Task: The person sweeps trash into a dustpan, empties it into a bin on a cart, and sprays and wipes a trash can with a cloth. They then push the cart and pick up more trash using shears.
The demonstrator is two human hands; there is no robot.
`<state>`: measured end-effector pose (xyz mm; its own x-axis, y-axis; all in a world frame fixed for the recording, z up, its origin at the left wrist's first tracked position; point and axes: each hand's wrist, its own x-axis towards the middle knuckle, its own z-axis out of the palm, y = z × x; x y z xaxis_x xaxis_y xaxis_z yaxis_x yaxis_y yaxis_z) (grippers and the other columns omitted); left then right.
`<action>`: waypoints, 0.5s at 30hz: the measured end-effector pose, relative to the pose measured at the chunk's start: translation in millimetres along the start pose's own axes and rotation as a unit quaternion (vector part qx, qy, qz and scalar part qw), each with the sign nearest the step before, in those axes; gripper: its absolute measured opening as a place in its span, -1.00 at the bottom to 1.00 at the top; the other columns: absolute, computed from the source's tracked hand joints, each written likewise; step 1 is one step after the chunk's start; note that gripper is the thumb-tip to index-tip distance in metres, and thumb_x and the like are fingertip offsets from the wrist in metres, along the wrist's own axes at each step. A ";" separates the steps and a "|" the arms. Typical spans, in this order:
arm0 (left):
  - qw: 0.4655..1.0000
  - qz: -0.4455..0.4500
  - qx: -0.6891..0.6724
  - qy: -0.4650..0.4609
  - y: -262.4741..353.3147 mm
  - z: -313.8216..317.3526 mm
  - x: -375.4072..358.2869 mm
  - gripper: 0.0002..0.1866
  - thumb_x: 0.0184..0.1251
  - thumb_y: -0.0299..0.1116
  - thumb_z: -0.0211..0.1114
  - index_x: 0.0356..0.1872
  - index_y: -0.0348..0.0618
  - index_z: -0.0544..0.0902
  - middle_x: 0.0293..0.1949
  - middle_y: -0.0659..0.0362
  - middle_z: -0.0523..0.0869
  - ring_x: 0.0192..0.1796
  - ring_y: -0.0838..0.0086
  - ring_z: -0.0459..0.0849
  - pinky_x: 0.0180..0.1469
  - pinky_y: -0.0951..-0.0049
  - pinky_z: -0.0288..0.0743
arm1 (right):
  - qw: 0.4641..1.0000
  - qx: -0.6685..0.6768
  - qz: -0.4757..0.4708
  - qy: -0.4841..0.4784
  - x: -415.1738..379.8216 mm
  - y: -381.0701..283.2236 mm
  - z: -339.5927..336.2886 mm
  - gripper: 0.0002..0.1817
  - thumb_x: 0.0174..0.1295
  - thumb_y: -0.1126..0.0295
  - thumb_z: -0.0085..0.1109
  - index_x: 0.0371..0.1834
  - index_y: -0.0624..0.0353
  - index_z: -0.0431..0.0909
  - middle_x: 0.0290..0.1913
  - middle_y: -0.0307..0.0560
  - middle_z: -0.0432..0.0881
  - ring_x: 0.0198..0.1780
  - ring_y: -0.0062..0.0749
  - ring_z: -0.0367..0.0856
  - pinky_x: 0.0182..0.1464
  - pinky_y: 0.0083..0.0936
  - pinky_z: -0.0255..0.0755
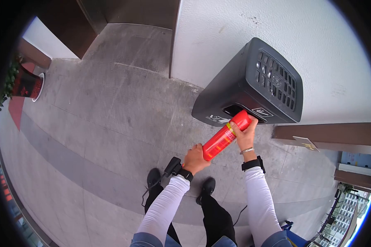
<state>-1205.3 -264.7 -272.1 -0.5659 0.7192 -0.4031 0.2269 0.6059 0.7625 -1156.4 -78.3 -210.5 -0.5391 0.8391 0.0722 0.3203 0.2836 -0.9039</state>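
Note:
A red cylindrical can (219, 142) with a yellow band and printed lettering is held slantwise between my two hands. My left hand (195, 159) is closed around its lower end. Near the upper end, my right hand (246, 133) grips the can from the right side. That upper end overlaps the dark side opening of a black litter bin (222, 86) with a slotted grate on its top. Dark bands circle both of my wrists, and a small black device sits at the left one.
Behind the bin rises a white wall (325, 61). A potted plant (27, 84) stands at the far left on the grey tiled floor (111, 111). A brown ledge with a small sign (306, 143) lies to the right, and my feet are below the can.

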 end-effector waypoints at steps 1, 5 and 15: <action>1.000 0.005 0.003 0.001 1.9 -0.5 -0.2 -0.45 -0.26 -0.21 0.41 -0.21 -0.27 0.41 -0.19 -0.10 0.56 -0.13 -0.01 0.55 -0.08 0.16 0.44 | 1.000 0.002 -0.003 0.005 -0.1 -2.9 -1.8 -0.33 -0.05 0.43 0.37 0.07 0.13 0.12 -0.11 0.00 0.47 -0.13 -0.36 0.53 -0.09 -0.44 0.46; 0.999 0.030 0.012 0.010 13.7 -1.2 -15.7 -0.41 -0.30 -0.25 0.46 -0.18 -0.24 0.41 -0.17 -0.04 0.56 -0.15 0.00 0.56 -0.08 0.14 0.45 | 0.999 -0.021 -0.010 0.031 -21.4 -24.6 -16.0 -0.17 -0.08 0.39 0.40 0.23 0.09 0.05 -0.04 0.04 0.47 -0.08 -0.28 0.54 -0.05 -0.39 0.46; 0.977 0.132 0.101 -0.136 90.0 -45.0 -135.0 -0.36 -0.29 -0.27 0.50 -0.11 -0.23 0.41 -0.14 -0.05 0.54 -0.09 0.03 0.53 -0.03 0.17 0.43 | 0.971 0.069 0.125 0.194 -158.7 -143.9 -124.1 0.07 -0.13 0.50 0.38 0.40 0.12 -0.21 0.10 0.11 0.37 0.01 -0.25 0.51 0.04 -0.36 0.44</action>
<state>-1144.1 -322.6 -126.4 -0.2405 0.9067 -0.3464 0.5034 0.4217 0.7542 -1020.2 -194.6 -39.6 -0.1153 0.9929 -0.0275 0.2821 0.0062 -0.9594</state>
